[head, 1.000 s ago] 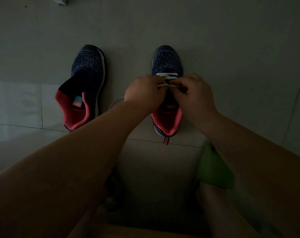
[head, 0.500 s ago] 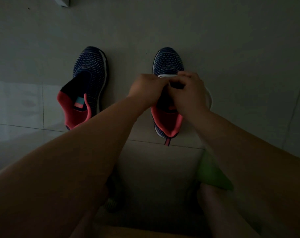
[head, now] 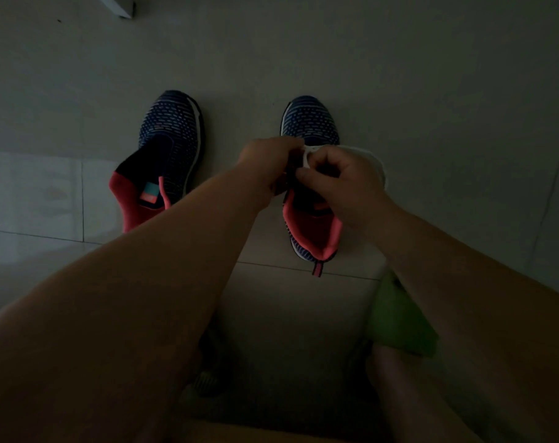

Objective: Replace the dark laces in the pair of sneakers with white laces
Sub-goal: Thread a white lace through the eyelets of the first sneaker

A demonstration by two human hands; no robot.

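Head view, knit sneaker [head: 310, 123], both hands pinching looped white lace [head: 372, 159]

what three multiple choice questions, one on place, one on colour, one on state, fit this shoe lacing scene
1. Where is the white lace?
A. at the right sneaker
B. at the left sneaker
C. across both sneakers

2. What colour is the lining of the sneakers?
A. yellow
B. white
C. coral red

3. What is the state of the left sneaker?
A. fully laced white
B. no lace visible
C. held up in a hand

Answers:
1 A: it loops beside the right sneaker, where the left hand and right hand pinch it.
2 C: both heel openings show coral red.
3 B: it lies untouched on the floor, tongue bare.
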